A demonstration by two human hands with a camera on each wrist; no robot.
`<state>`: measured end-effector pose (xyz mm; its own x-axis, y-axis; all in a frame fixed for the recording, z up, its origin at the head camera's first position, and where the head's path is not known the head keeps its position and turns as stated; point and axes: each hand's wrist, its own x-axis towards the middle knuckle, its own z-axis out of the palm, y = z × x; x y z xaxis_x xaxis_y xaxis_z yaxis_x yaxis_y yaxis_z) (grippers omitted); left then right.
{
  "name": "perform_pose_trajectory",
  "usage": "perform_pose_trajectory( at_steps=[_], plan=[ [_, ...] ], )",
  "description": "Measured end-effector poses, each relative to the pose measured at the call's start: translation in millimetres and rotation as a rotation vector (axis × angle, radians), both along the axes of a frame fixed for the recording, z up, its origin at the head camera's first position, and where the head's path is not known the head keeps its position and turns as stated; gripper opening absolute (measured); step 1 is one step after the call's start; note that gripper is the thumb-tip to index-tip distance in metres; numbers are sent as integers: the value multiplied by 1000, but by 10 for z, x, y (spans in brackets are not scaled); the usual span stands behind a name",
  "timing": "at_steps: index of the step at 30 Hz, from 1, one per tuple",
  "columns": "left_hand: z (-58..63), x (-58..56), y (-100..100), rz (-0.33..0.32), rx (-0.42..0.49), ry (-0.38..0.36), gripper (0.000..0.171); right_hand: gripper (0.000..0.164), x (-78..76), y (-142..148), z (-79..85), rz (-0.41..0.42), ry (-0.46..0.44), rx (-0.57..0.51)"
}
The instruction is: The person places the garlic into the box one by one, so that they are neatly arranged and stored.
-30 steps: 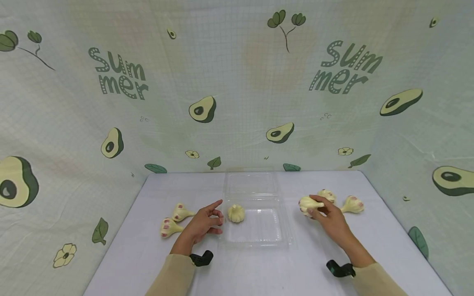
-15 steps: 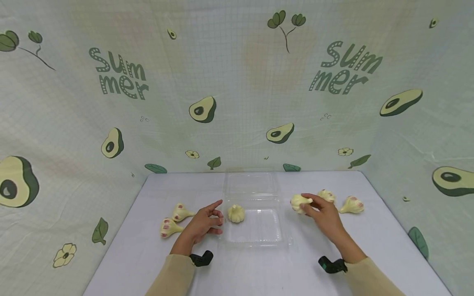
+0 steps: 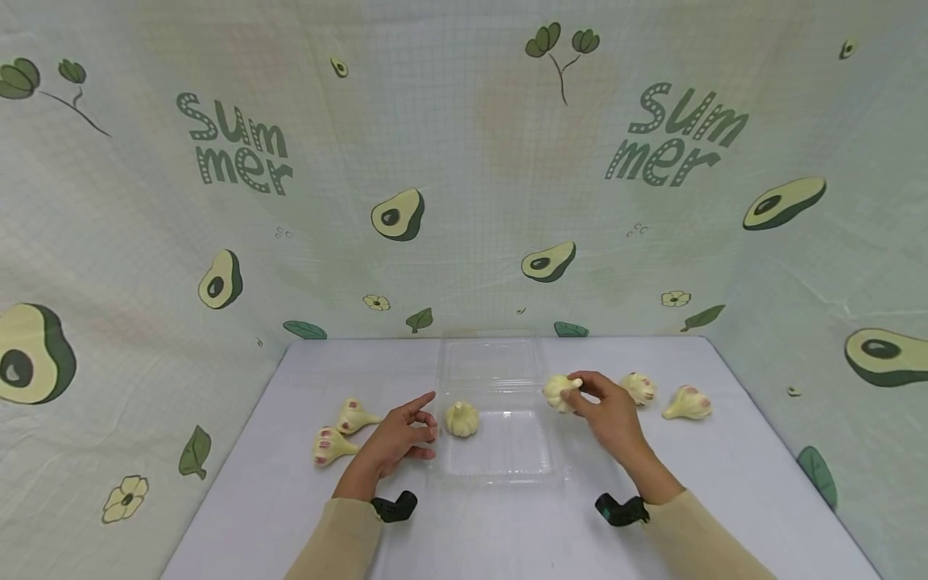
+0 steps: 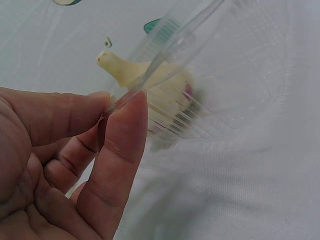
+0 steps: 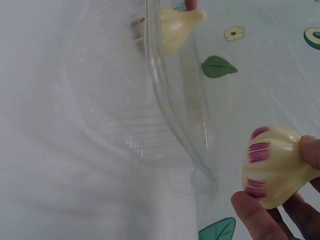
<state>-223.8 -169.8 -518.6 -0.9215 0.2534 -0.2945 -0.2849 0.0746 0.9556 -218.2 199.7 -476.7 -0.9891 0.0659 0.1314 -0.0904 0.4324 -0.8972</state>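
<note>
Gripping a garlic bulb (image 3: 558,394), the right hand (image 3: 611,415) hovers at two o'clock of a clear box (image 3: 507,447); the left hand (image 3: 397,437) pinches it at nine.

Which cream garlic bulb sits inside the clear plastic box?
The upright cream garlic bulb at left in the clear plastic box; four others lie on the white table, and the right hand holds the sixth.

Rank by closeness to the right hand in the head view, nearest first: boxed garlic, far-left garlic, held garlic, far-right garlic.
1. Held garlic: pinched in the right hand.
2. Far-right garlic: on the table, right of that hand.
3. Boxed garlic: left part of the box.
4. Far-left garlic: on the table, left of the left hand.
</note>
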Motion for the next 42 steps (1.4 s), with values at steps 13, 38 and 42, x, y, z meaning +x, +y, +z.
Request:
perform_pose_trajectory(
  at_steps=[13,38,42],
  plan=[
    [-5,7,-6,-12,1,10,81,26,-74,-518,-60,55,14,102],
    [-2,-4,1,-10,0,-4,79,21,-109,-905,-299,114,32,194],
    [-12,-3,1,-6,0,-1,79,18,-114,-937,-337,132,40,208]
  ],
)
